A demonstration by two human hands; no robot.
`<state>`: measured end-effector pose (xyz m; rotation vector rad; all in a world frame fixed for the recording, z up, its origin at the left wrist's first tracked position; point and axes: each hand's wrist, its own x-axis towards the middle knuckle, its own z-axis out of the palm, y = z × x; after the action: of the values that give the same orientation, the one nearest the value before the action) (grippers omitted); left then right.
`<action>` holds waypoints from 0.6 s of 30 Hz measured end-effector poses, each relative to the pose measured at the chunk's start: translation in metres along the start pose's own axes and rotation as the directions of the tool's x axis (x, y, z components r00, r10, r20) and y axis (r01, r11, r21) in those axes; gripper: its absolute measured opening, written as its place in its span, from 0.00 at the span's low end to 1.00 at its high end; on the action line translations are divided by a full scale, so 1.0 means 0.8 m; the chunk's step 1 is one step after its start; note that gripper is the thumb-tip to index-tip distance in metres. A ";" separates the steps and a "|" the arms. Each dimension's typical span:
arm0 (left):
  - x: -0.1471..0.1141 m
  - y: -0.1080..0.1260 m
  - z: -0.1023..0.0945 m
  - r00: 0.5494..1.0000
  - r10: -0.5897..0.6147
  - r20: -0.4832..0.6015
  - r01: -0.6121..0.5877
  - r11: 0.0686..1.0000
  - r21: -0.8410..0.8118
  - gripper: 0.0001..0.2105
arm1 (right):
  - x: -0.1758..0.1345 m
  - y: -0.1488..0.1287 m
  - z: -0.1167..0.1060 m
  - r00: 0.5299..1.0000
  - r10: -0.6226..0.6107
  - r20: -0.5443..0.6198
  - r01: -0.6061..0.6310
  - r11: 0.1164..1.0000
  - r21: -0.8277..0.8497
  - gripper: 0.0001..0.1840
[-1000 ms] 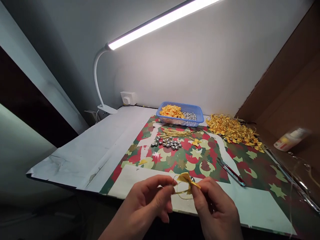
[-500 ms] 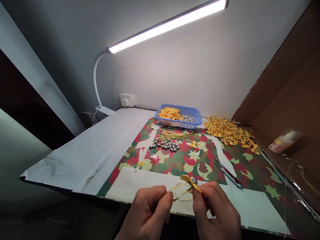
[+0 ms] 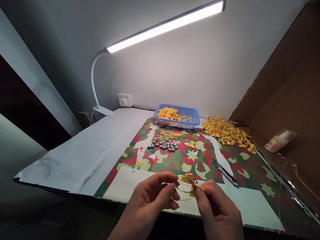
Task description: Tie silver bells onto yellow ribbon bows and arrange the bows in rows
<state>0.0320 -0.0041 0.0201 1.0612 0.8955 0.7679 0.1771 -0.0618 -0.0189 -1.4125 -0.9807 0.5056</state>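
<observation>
My right hand (image 3: 220, 206) pinches a gold ribbon bow (image 3: 189, 180) between thumb and fingers. A shiny silver bell or bead sits at the bow's middle, partly hidden. From the bow a thin gold cord (image 3: 183, 191) loops out to the left. My left hand (image 3: 157, 196) has the cord's far end between thumb and forefinger, its other fingers loosely curled. Both hands are just above the table's front edge, over white paper (image 3: 120, 186). Beyond them, silver bells or beads (image 3: 163, 145) are scattered beside a bundle of gold cords (image 3: 171, 134).
A blue basket (image 3: 176, 125) at the back holds yellow bows and small silver pieces. To its right is a heap of gold bows with cords (image 3: 225, 131). Small snips (image 3: 225, 172) and a white bottle (image 3: 278, 141) lie at the right. A lamp (image 3: 165, 28) hangs overhead.
The bow has turned, so its looped side faces me and the silver piece shows less. My left hand has lifted slightly and its fingers have spread along the cord.
</observation>
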 end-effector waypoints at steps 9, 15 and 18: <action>-0.004 0.012 0.010 0.999 0.042 0.026 -0.041 0.998 -0.044 0.09 | 0.004 -0.001 0.001 0.998 -0.008 -0.057 -0.001 0.988 -0.153 0.19; -0.006 0.010 0.005 0.998 0.025 0.061 -0.022 0.999 -0.046 0.10 | 0.008 -0.011 -0.002 0.998 0.053 -0.017 -0.054 0.992 -0.113 0.19; -0.006 0.009 0.002 0.997 0.071 0.036 -0.073 0.997 0.037 0.10 | 0.010 -0.022 -0.005 0.988 0.149 0.030 -0.148 0.988 -0.040 0.19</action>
<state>0.0306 -0.0064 0.0281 1.1422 0.8492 0.7930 0.1805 -0.0604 0.0007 -1.5225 -0.9190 0.6253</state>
